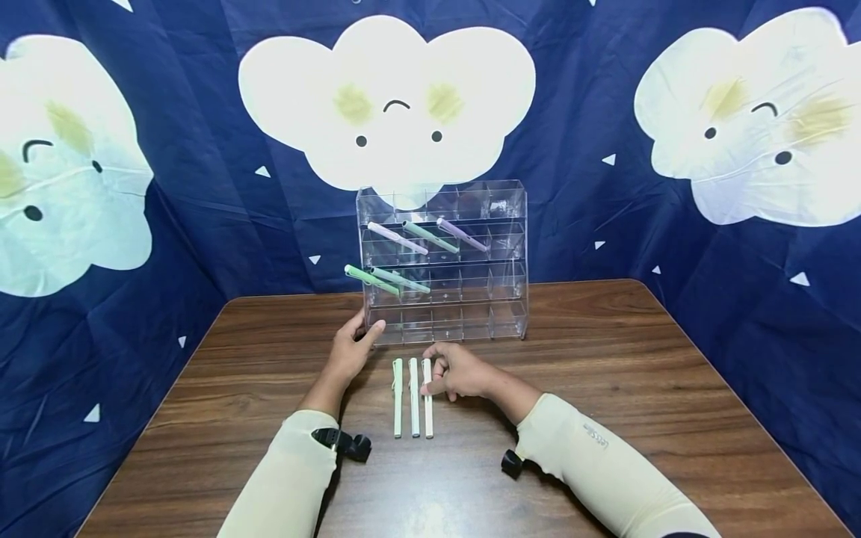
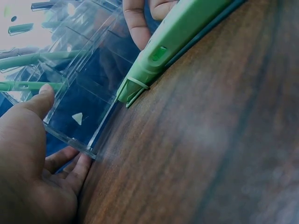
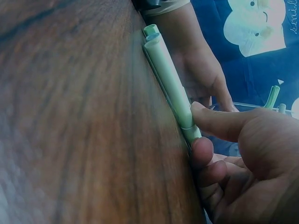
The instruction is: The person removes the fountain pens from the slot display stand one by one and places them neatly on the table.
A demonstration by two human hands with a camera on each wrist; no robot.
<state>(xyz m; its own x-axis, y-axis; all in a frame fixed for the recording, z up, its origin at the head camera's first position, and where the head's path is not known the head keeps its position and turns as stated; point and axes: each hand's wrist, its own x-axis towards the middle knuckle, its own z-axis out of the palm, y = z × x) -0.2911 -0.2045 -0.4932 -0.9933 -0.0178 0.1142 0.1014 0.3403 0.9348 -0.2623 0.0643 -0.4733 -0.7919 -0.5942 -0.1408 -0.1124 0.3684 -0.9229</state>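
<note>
Three capped pens lie side by side on the wooden table: a light green pen (image 1: 397, 397), a paler middle pen (image 1: 414, 397) and a whitish pen (image 1: 427, 411) on the right. My right hand (image 1: 460, 371) pinches the whitish pen near its cap end, thumb on one side and fingertips on the other. Behind the pens stands a clear, tiered display rack (image 1: 494, 321). With thumb in front and fingers round its side, my left hand (image 1: 350, 351) holds the rack's lower left corner. The left wrist view shows the light green pen (image 2: 182, 37) up close.
In the rack's upper tier rest a pale lilac pen (image 1: 397, 237), a dark green pen (image 1: 430, 236) and a purple pen (image 1: 461, 234). One tier lower are a bright green pen (image 1: 371, 279) and a grey-green pen (image 1: 400, 280). A blue cloud-print curtain (image 1: 296, 246) hangs behind the table (image 1: 572, 359).
</note>
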